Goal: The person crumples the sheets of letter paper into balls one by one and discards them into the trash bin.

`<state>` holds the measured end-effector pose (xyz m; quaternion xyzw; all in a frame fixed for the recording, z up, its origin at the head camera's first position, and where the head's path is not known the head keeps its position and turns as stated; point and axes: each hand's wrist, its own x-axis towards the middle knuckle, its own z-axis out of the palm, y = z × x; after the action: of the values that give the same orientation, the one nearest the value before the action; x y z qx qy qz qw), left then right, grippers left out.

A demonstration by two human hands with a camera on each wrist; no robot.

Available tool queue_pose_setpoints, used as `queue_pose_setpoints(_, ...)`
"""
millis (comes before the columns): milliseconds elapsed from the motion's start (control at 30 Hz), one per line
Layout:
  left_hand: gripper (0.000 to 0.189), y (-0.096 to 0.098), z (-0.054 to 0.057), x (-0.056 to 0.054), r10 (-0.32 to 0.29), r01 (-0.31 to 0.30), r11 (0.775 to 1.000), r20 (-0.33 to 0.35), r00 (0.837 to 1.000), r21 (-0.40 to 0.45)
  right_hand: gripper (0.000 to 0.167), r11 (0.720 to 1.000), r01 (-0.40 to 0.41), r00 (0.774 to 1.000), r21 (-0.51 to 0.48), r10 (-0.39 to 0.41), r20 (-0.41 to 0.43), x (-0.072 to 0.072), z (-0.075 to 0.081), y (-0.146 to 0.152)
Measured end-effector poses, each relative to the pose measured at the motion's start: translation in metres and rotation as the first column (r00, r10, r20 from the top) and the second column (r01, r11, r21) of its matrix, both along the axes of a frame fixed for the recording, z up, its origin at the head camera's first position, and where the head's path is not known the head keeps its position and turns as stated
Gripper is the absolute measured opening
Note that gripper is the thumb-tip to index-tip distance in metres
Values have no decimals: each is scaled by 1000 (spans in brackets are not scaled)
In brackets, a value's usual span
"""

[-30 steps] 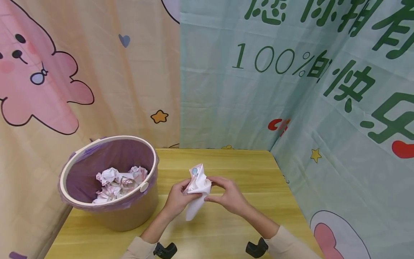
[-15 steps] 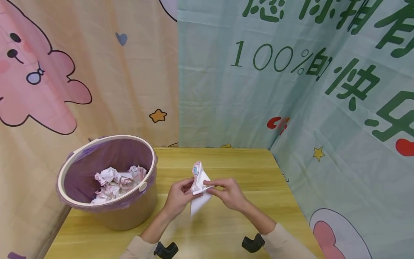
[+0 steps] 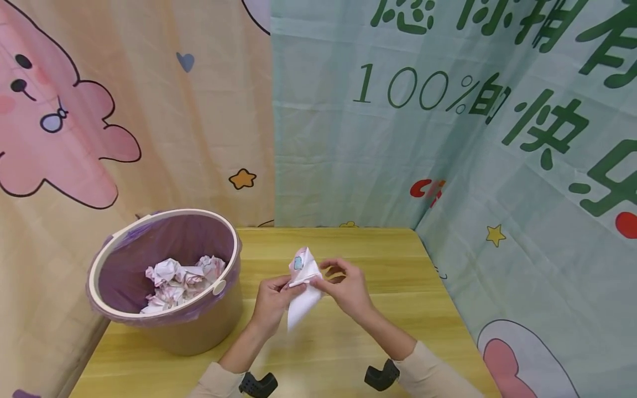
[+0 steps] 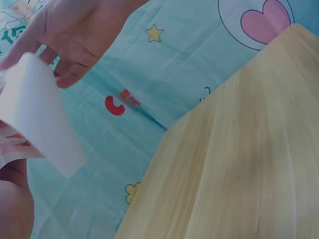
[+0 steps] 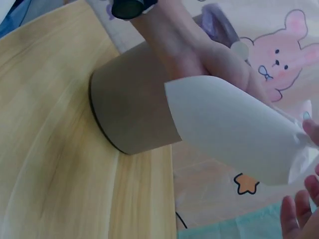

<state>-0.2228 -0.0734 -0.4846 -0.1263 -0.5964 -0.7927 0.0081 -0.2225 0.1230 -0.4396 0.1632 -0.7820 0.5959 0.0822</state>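
In the head view a sheet of paper (image 3: 304, 307), white with a printed side showing a small blue figure, is folded and partly bunched between the two hands above the table. My left hand (image 3: 271, 304) pinches it from the left side, thumb over the paper. My right hand (image 3: 348, 287) touches its right edge with the thumb, while the other fingers bend loosely apart from it. The white back of the sheet (image 5: 229, 127) hangs below the left hand in the right wrist view. From the left wrist view, the right hand (image 4: 79, 37) is beside the paper (image 4: 45, 114).
To the left stands a brown bin (image 3: 209, 326) with a pale rim and a purple liner (image 3: 129, 265). Several crumpled papers (image 3: 184, 282) lie in it. The wooden table (image 3: 373, 337) ends at printed curtains (image 3: 338, 166) behind and to the right.
The right hand touched and pinched the paper half a second ago; now its fingers have lifted away, leaving the thumb on it. The paper has tilted and moved slightly left with the left hand.
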Motion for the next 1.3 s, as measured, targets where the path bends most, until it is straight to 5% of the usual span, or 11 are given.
queue_pose_setpoints(100, 27, -3, 0, 1, -70, 71, 997, -49, 996, 37, 61, 989, -148, 985, 3, 147, 85, -2, 7, 10)
queue_pose_setpoints(267, 29, -8, 0, 2, -165, 173, 984, -145, 976, 40, 76, 932, -323, 870, -163, 360, 335, -4, 15, 23)
queue_pose_setpoints(367, 28, -9, 0, 1, -198, 203, 979, -170, 965, 10, 75, 916, -341, 837, -214, 399, 375, -4, 17, 26)
queue_pose_setpoints(667, 29, -9, 1, 3, -152, 128, 983, -192, 970, -130, 71, 930, -314, 870, -194, 363, 333, -4, 17, 32)
queue_pose_setpoints(900, 23, -4, 8, 4, -91, 51, 985, -248, 965, -164, 46, 940, -256, 885, -225, 321, 336, -2, 21, 29)
queue_pose_setpoints(1033, 16, 1, 10, 6, -84, 68, 993, -162, 983, -99, 20, 956, -130, 893, -262, 228, 388, 1, 17, 20)
queue_pose_setpoints(1133, 13, 3, 10, 6, -60, 58, 995, -12, 998, -84, 15, 966, -8, 889, -259, 125, 441, 3, 9, 10)
queue_pose_setpoints(1300, 13, -1, 7, 1, -83, 107, 988, 196, 977, -116, 14, 951, 94, 845, -295, 81, 528, 5, -3, 2)
